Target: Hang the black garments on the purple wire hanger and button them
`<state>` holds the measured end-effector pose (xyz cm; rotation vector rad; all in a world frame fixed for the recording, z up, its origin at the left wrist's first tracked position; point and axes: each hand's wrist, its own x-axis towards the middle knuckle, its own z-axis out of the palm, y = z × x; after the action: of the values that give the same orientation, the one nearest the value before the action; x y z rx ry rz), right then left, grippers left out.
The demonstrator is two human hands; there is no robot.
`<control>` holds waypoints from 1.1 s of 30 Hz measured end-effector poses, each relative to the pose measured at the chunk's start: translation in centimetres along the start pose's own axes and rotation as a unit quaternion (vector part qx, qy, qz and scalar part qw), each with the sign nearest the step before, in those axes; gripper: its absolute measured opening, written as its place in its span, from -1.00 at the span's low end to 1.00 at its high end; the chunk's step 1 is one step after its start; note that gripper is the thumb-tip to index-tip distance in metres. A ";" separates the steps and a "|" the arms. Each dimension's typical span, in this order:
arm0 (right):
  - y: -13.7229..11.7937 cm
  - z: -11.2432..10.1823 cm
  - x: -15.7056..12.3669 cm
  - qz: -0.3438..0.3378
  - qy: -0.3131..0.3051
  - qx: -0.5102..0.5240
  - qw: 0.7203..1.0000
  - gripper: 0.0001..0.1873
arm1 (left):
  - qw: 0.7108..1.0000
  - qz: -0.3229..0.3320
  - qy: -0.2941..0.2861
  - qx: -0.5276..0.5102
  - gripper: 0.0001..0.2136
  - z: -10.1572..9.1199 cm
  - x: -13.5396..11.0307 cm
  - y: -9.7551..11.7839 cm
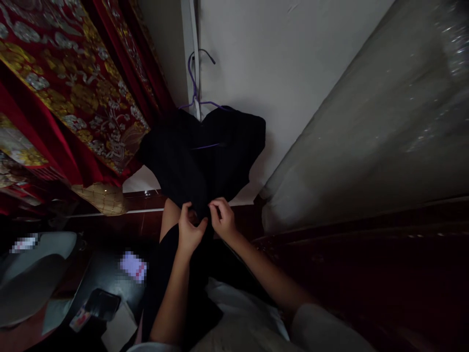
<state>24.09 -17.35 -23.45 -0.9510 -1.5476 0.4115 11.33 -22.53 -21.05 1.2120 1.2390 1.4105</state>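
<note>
A black shirt point(234, 146) hangs from a purple wire hanger point(194, 83) hooked over a pale strip at the wall. Its lower front falls between my two hands. My right hand point(223, 219) pinches the cloth at the front edge between thumb and fingertips. Just to the left, my left hand point(190, 232) has its fingers curled on the lower part of the shirt, with the thumb toward the other hand. Dark fabric and dim light hide what exactly lies between the fingertips.
Red embroidered cloth point(73, 88) hangs at the left above a gold netted bundle point(104, 198). At lower left, a dark surface point(98, 266) bears a black phone-like object point(103, 304) beside a grey chair point(32, 283). Plastic sheeting point(366, 146) covers something large on the right.
</note>
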 end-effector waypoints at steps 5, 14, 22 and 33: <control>-0.8 -2.3 7.0 -0.060 -0.147 -0.043 0.986 -0.83 | 0.998 -0.022 0.034 -0.039 -0.56 0.3 -0.5 -0.5; -2.4 -3.5 0.2 -0.048 -0.188 -0.035 0.980 -0.89 | 0.998 0.028 0.041 -0.046 -0.61 0.4 -0.6 0.0; -1.7 -3.5 1.5 0.002 -0.216 -0.003 0.976 -0.89 | 0.997 0.056 0.057 0.001 -0.76 0.4 -0.7 0.2; -1.3 -2.5 -1.1 0.138 -0.149 0.108 0.973 -0.85 | 0.997 0.070 -0.005 0.017 -0.79 0.2 -0.6 0.3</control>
<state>25.93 -19.59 -22.63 -0.9658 -1.6008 0.9380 11.63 -23.09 -20.79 1.3482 1.1954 1.4880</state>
